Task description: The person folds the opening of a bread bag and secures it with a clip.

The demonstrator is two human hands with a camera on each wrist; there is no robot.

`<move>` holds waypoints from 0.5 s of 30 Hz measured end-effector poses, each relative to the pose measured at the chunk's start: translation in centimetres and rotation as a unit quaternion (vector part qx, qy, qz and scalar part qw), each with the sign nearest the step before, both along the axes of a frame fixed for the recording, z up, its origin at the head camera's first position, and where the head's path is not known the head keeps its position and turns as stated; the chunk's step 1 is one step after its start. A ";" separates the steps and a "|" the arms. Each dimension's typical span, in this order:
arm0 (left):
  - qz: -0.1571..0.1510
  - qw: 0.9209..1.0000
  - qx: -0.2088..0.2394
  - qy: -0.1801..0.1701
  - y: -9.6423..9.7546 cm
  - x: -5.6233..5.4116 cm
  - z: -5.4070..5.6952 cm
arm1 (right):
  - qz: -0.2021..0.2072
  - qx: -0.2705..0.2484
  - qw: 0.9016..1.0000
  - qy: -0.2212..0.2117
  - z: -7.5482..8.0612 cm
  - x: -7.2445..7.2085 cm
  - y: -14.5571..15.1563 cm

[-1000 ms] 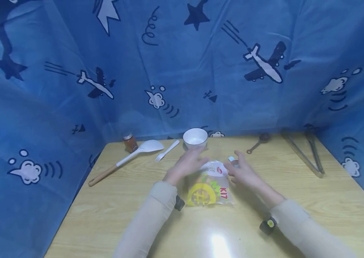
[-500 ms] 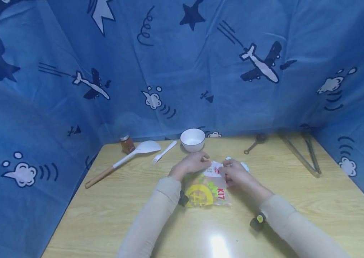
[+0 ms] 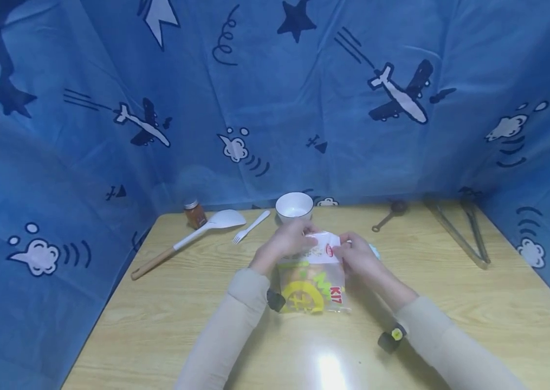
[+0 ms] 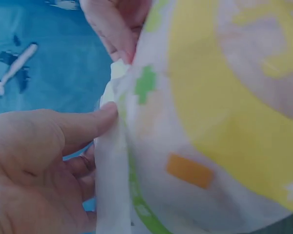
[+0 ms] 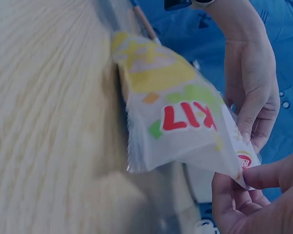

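A plastic food bag, printed with a yellow pattern, green shapes and red "K17", is tilted up at its white top end in the head view. My left hand pinches the top edge, its thumb lying over the white strip in the left wrist view. At the other top corner, my right hand pinches the edge between thumb and fingers; the right wrist view shows both hands close together there. Behind the right hand a small pale blue and white thing is partly hidden.
Behind the bag stands a white bowl. To its left lie a white fork and a long wooden-handled turner, beside a small jar. A brown spoon and metal tongs lie right. Blue curtain encloses the table.
Both hands have closed on the bag's top edge, the right hand coming in from the right. The top end of the bag has risen and straightened toward the camera.
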State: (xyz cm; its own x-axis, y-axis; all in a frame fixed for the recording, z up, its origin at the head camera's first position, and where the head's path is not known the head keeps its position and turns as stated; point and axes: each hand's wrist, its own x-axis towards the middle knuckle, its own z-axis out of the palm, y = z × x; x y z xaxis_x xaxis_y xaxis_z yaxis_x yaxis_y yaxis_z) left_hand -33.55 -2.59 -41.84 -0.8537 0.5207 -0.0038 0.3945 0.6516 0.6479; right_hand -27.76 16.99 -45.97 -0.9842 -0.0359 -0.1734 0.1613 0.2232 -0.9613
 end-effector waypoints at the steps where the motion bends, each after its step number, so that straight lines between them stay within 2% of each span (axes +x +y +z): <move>1: 0.002 1.000 0.003 0.005 -0.2 0.2 0.3 | 0.001 0.001 1.000 0.001 0.3 0.1 -0.1; 4: 0.008 1.000 0.009 0.023 -0.8 0.8 1.4 | 0.012 -0.006 1.000 0.008 1.1 0.5 -0.3; 8: 0.023 0.999 0.009 0.031 -1.5 1.8 2.8 | 0.026 -0.001 0.999 0.027 2.2 1.1 -0.4; 15: 0.025 0.999 0.027 0.026 -2.4 3.8 5.1 | 0.045 -0.008 0.996 0.076 4.7 2.0 0.1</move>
State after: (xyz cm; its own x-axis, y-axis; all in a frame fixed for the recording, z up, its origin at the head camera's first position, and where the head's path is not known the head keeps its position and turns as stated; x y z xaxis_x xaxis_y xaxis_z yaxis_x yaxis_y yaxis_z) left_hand -29.79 -5.01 -36.70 -0.8770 0.4755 0.0689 0.3967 0.6358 0.6621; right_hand -25.77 17.14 -41.32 -0.9918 -0.1262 -0.0212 -0.0063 0.2137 -0.9769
